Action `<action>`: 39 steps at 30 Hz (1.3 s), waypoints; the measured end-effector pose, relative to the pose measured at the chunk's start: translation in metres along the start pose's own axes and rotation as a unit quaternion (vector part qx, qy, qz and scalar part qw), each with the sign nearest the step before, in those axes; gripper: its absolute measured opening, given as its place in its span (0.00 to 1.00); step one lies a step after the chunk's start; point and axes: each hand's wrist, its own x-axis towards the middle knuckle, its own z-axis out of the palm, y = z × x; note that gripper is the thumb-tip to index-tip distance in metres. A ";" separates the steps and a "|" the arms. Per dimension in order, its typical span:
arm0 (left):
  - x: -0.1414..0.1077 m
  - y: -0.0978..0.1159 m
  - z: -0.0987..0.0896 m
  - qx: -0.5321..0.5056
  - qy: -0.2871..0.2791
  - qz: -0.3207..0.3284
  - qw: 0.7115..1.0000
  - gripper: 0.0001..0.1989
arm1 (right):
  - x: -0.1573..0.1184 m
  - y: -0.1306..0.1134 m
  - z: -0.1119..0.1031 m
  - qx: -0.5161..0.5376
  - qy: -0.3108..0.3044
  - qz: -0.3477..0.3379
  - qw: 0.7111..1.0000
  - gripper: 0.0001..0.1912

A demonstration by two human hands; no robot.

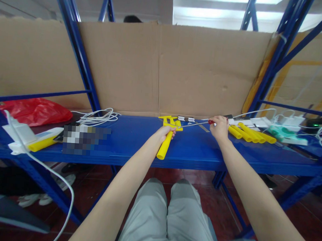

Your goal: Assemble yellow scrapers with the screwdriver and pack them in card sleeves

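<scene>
Fingers of my left hand [166, 132] are wrapped round a yellow tool-like piece [163, 150], whose tubular handle points toward me over the front of the blue shelf. Its flat yellow head lies beyond my fingers. My right hand [219, 127] is closed on the red handle of a screwdriver [195, 124]. The thin metal shaft points left, and its tip is at the yellow head beside my left hand. Just behind the head lies a small bundle of black and white pieces [186, 119]. A thin flat strip [202, 127] rests under the shaft.
Several yellow tubes [249, 134] lie right of my right hand, near a green and white item [286, 136] and white cables. At left are coiled white cable [99, 117], a red plastic bag [39, 111] and another yellow tube [42, 143]. Cardboard [159, 69] stands behind the shelf [137, 144].
</scene>
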 end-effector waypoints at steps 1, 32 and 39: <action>0.000 0.000 0.000 0.008 0.002 0.000 1.000 0.06 | 0.000 0.001 0.001 0.000 0.001 0.001 1.000 0.20; -0.005 0.001 0.003 0.046 0.030 0.000 0.998 0.07 | 0.004 0.014 0.016 0.070 0.075 -0.021 0.994 0.16; -0.004 0.000 0.003 0.056 0.037 0.003 0.998 0.06 | 0.005 0.014 0.017 0.061 0.090 -0.034 0.994 0.16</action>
